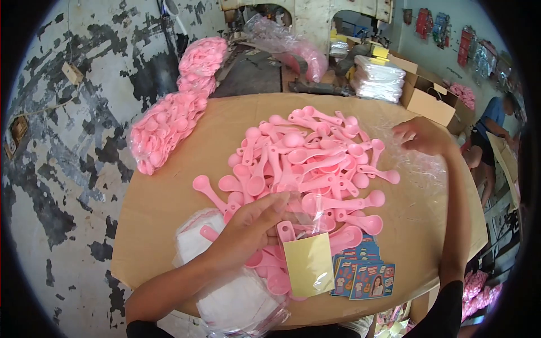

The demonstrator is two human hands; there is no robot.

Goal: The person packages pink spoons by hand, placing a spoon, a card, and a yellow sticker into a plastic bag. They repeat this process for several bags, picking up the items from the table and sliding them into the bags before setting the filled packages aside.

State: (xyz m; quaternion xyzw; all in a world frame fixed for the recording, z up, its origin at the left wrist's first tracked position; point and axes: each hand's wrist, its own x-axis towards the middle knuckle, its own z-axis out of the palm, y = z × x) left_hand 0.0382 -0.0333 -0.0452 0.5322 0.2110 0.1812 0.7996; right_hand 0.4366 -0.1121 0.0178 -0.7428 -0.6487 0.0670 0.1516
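My left hand (pixel 248 225) is closed at the top of a clear plastic bag (pixel 310 205). Inside the bag are a pale yellow card (pixel 309 265) and a pink measuring spoon (pixel 285 231), partly hidden behind the card. Beneath and beyond this hand spreads a big heap of pink measuring spoons (pixel 293 155). My right hand (pixel 422 136) is over the table's far right, fingers curved and somewhat apart, with nothing visible in them. Crumpled clear plastic (pixel 414 166) lies just below it. Blue printed cards (pixel 372 280) lie in an overlapping pile near the front edge.
Stacks of white plastic bags (pixel 239 298) lie at the front left of the brown-covered table (pixel 158 225). A long bag of pink spoons (pixel 169 124) leans over the left edge. Behind stand wrapped white stacks (pixel 377 79) and a cardboard box (pixel 431 104). Another person (pixel 491 129) is at far right.
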